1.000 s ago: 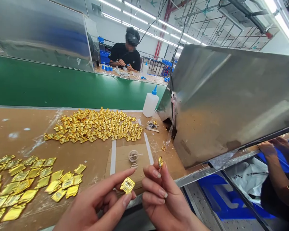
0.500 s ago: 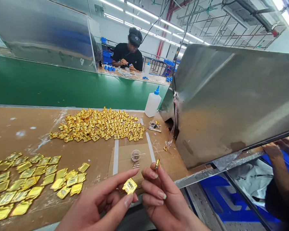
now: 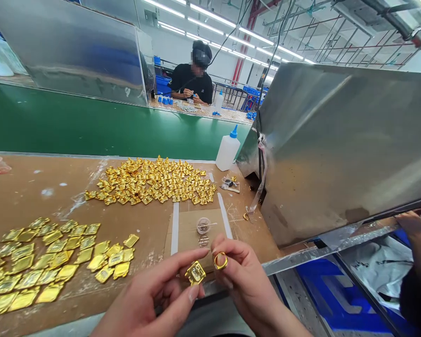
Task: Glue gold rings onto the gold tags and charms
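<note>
My left hand (image 3: 157, 295) pinches a small gold rectangular plate (image 3: 195, 273) between thumb and forefinger, near the table's front edge. My right hand (image 3: 247, 281) holds a small gold ring-shaped piece (image 3: 221, 260) between thumb and fingers, close beside the plate but apart from it. Both hands hover just in front of a cardboard patch (image 3: 189, 234) taped to the table. On that patch stands a tiny clear cup (image 3: 203, 225) with a thin stick in it.
A heap of gold pieces (image 3: 154, 180) lies mid-table; flat gold plates (image 3: 52, 260) lie in rows at left. A white squeeze bottle (image 3: 228, 149) stands by a large metal shield (image 3: 344, 150). Beyond the green conveyor (image 3: 91, 124) a person works. Another person's hand (image 3: 412, 224) shows at right.
My right hand has turned the gold piece from upright at the fingertips to ring-face-on and lowered it toward the plate. The view has shifted slightly left.
</note>
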Demonstrator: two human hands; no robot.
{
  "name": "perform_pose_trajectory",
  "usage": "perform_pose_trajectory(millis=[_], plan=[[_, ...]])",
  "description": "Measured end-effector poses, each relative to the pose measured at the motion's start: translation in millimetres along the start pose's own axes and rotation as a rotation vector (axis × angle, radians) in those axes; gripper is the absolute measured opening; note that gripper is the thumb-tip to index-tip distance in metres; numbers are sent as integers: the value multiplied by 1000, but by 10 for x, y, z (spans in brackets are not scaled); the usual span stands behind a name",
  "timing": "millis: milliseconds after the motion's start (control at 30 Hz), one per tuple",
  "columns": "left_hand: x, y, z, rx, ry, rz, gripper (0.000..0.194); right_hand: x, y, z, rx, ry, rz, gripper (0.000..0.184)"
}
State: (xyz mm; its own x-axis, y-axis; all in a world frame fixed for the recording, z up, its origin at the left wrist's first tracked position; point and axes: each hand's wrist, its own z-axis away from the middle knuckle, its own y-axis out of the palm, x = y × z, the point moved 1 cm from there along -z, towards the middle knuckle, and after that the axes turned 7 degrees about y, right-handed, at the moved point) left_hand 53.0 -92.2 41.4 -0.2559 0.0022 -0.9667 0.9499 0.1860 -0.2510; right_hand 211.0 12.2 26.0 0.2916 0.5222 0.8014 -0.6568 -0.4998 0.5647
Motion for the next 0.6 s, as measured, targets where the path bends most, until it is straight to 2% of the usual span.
perform_pose_trajectory(millis=[133, 300, 433, 600], plan=[[13, -25, -17, 81, -50, -27, 46, 14, -24, -20, 14, -133, 201, 12], [42, 8, -8, 82, -47, -95, 48, 10, -35, 16, -51, -334, 478, 9], [32, 41, -22, 83, 2, -136, 45, 38, -57, 47, -52, -505, 702, 16], [-4, 30, -27, 52, 88, -204, 40, 68, -69, 59, -43, -562, 785, 17]])
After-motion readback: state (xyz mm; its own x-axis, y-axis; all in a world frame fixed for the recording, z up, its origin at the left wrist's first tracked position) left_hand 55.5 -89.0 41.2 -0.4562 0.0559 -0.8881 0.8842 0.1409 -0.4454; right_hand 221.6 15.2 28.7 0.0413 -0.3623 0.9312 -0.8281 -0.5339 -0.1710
